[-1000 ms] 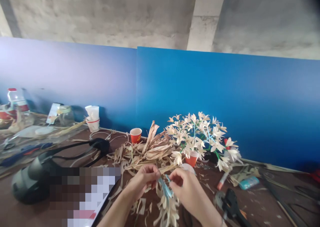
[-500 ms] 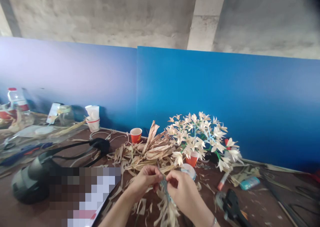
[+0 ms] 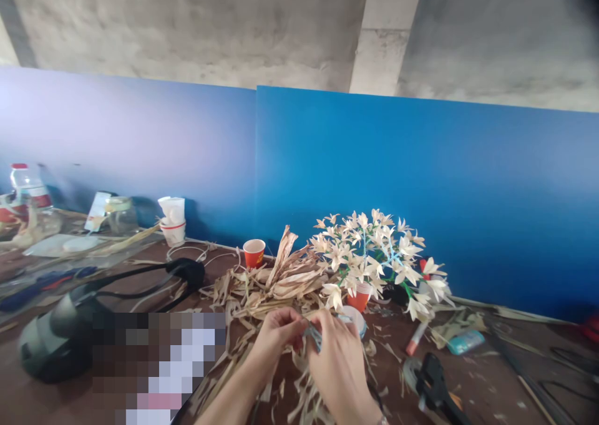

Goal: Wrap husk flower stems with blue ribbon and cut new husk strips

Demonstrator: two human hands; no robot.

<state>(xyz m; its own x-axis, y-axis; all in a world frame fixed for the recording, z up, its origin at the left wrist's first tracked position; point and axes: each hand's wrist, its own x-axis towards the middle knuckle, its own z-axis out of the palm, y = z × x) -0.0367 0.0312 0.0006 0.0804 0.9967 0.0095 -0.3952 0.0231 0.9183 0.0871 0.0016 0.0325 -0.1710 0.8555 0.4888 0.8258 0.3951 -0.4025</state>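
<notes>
Near the table's front middle, my left hand (image 3: 277, 334) pinches the tip of a thin pale-blue stem-like piece (image 3: 314, 335) between thumb and fingers. My right hand (image 3: 336, 357) lies across the same piece, its fingers closed over it. What the piece is made of is too small to tell, and my right hand hides much of it. Pale husk strips (image 3: 306, 390) show below, between my wrists. Just beyond my hands lies a heap of dried corn husks (image 3: 281, 284). Cream husk flowers (image 3: 369, 247) on green and blue stems stand in a red paper cup (image 3: 359, 299).
Another red cup (image 3: 254, 254) stands by the blue partition (image 3: 374, 156). A black glue gun (image 3: 437, 384), a marker (image 3: 416, 337) and a turquoise packet (image 3: 467, 342) lie to the right. A dark strapped device (image 3: 60, 334), stacked cups (image 3: 173, 225), a jar (image 3: 120, 216) and a bottle (image 3: 29, 185) occupy the left.
My right hand has moved up and turned over the blue piece, with its fingers closer to my left hand. The husk strips that trailed under my right hand are now more covered by it.
</notes>
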